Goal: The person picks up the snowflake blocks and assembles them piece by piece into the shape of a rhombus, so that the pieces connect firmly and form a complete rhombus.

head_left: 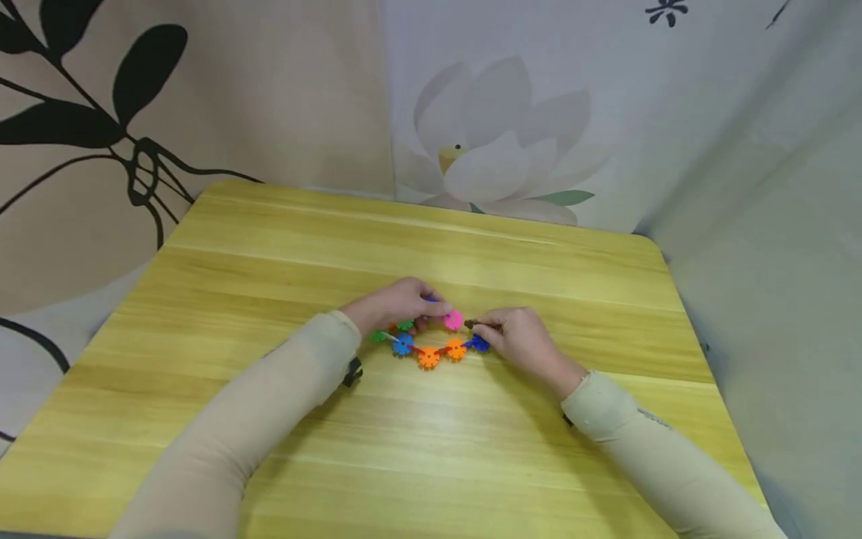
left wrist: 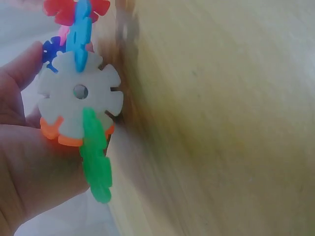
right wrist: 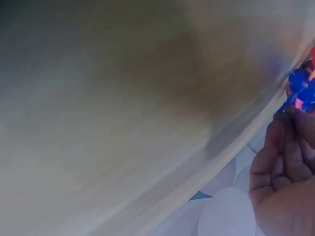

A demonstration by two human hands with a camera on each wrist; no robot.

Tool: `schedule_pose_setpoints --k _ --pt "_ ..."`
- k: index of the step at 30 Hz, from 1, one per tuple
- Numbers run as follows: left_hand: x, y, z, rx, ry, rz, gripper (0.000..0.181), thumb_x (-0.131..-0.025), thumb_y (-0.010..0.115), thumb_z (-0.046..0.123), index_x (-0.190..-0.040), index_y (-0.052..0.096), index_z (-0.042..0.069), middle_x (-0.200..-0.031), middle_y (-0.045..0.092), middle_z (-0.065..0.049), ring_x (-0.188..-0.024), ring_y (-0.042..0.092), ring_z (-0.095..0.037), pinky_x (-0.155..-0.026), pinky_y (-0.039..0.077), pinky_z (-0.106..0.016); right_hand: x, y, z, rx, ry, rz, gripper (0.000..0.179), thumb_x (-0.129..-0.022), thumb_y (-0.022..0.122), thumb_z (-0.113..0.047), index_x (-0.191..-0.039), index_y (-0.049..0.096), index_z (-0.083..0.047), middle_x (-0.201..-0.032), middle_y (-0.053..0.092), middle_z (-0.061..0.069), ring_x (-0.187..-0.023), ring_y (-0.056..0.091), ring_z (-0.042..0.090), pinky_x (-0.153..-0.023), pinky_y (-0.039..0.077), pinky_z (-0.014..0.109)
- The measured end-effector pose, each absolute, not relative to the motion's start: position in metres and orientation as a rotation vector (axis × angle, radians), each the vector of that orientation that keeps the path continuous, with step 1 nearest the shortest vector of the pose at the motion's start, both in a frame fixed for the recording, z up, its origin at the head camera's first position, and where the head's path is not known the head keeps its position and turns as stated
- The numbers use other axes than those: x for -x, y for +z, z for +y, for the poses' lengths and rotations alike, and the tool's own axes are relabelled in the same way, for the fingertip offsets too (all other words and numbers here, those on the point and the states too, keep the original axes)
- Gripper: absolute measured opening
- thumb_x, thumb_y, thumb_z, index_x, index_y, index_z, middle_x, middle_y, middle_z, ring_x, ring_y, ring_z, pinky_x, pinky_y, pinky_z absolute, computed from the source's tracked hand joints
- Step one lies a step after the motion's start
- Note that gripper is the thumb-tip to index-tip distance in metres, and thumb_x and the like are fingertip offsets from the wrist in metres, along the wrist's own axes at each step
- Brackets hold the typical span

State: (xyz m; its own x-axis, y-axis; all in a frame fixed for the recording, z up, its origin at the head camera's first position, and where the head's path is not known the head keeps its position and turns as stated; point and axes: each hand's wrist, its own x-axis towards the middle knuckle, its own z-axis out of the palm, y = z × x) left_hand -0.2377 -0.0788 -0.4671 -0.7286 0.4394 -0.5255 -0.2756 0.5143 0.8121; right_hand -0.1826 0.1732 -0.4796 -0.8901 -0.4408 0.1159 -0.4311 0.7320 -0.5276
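Observation:
A chain of notched plastic discs curves between the hands, with an orange disc (head_left: 428, 358), a light blue disc (head_left: 402, 344) and a dark blue disc (head_left: 480, 343) along its near side. My left hand (head_left: 402, 299) grips the chain's far side, thumb beside a pink disc (head_left: 453, 320). In the left wrist view a white disc (left wrist: 69, 103) and a green disc (left wrist: 98, 164) hang slotted together in front of that hand. My right hand (head_left: 525, 340) pinches a small dark brown disc (head_left: 469, 324), seen edge-on close to the pink one. Blue discs (right wrist: 301, 88) show beyond its fingertips in the right wrist view.
The chain and both hands are over the middle of a wooden table (head_left: 431, 464). Behind its far edge stands a printed wall covering (head_left: 323, 97) with leaves and a lotus; a pale wall or curtain (head_left: 774, 262) borders the right side.

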Motion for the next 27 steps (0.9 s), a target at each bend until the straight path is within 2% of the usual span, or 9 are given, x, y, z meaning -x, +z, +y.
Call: schedule_pose_setpoints --k 8,19,27 --pt "0.238 -0.467 -0.082 -0.084 1.301 1.981 0.038 -0.106 0.069 0.036 -0.132 0.068 0.008 -0.108 0.074 -0.007 -0.081 0.066 -0.021 -0.069 0.060 -0.029 0.183 -0.477 0.167 0.651 -0.880 2.899 0.011 -0.096 0.082 -0.021 -0.093 0.087 -0.012 -0.094 0.083 0.006 -0.077 0.070 0.010 -0.067 0.059 0.027" --pt "0.239 -0.470 -0.085 -0.101 1.336 1.960 0.032 -0.108 0.065 0.035 -0.127 0.070 0.009 -0.103 0.073 -0.007 -0.079 0.066 -0.019 -0.069 0.060 -0.028 0.186 -0.478 0.161 0.650 -0.888 2.875 0.011 -0.096 0.082 -0.020 -0.092 0.087 -0.012 -0.090 0.084 0.004 -0.073 0.068 0.007 -0.064 0.057 0.024" --pt "0.240 -0.473 -0.085 -0.086 1.348 1.939 0.030 -0.110 0.063 0.032 -0.125 0.070 0.007 -0.112 0.074 -0.008 -0.084 0.068 -0.020 -0.069 0.061 -0.028 0.185 -0.479 0.157 0.625 -0.879 2.928 0.007 -0.094 0.081 -0.014 -0.090 0.085 -0.009 -0.085 0.083 0.004 -0.068 0.069 0.006 -0.061 0.059 0.025"
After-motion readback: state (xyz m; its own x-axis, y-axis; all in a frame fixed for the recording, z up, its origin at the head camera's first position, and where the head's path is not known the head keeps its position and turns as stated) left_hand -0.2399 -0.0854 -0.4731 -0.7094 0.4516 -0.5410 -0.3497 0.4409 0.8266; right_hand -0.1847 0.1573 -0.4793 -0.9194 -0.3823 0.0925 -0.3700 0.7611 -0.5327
